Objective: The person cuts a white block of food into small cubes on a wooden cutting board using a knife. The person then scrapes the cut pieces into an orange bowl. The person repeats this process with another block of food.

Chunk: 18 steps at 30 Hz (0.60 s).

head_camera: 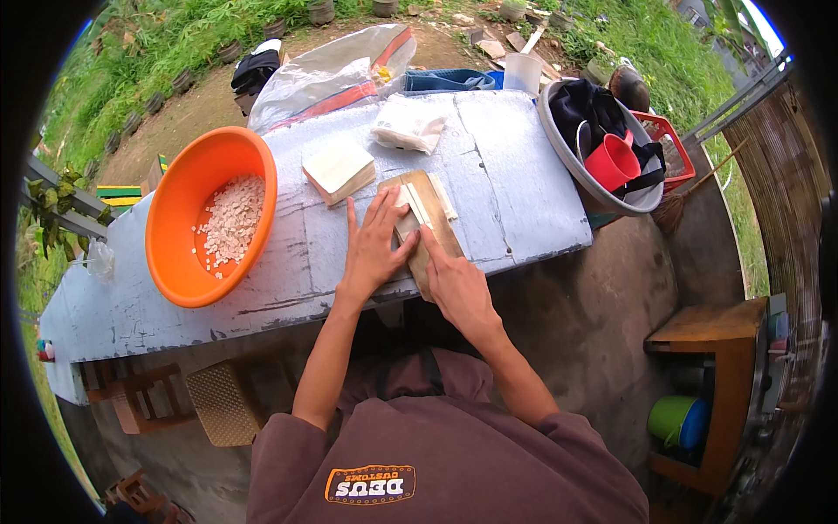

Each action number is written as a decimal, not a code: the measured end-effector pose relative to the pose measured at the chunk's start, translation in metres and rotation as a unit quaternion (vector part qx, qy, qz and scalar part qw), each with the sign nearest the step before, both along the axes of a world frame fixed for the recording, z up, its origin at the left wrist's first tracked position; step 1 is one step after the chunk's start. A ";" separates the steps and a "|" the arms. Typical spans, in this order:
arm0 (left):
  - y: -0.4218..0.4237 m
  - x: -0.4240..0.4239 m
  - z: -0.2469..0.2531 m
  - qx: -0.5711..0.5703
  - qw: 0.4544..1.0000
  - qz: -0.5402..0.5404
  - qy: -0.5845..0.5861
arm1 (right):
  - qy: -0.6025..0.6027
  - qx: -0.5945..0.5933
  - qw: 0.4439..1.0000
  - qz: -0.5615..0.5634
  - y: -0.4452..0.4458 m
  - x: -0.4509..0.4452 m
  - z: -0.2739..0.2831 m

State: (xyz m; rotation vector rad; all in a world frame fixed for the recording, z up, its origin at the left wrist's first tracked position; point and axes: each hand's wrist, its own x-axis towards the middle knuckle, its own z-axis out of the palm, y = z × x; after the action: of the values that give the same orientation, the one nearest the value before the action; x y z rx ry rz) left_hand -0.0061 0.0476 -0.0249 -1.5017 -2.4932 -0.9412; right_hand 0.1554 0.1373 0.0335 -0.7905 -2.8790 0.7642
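Note:
A wooden cutting board [448, 237] lies at a slant near the table's front edge. Flat pale strips [414, 204], like cut dough sheets, rest on it, and more strips [443, 196] lie along its right side. My left hand [374, 247] holds the strips down with its fingertips, thumb towards the right hand. Close beside it, my right hand [461, 288] has curled fingers and an index finger stretched along the strips' near end; whatever its palm may hold is hidden. Behind the left hand sits a stack of square pale sheets [338, 171], with a partly folded white plastic packet [409, 124] farther back.
On the left, an orange plastic basin [209, 147] contains many small pale squares [236, 219]. A grey tub [556, 157] holding dark cloth and a red mug [613, 162] stands at the right end. A clear plastic sack [314, 85] covers the table's back edge. A woven stool [222, 403] is below.

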 end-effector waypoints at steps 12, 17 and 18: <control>0.000 0.002 0.004 -0.003 1.000 0.003 -0.011 | -0.004 -0.016 1.000 -0.021 -0.015 0.034 0.006; -0.002 0.002 0.005 0.024 0.999 -0.005 -0.021 | -0.040 -0.036 0.998 -0.032 -0.016 0.038 0.013; -0.004 0.001 0.005 0.036 0.998 -0.006 -0.043 | -0.039 -0.035 0.998 -0.034 -0.015 0.035 0.012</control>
State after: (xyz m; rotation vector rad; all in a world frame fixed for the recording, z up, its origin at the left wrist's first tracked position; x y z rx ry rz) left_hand -0.0054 0.0439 -0.0204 -1.4871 -2.4807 -1.1095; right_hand 0.1905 0.1218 0.0458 -0.9409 -2.8901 0.8483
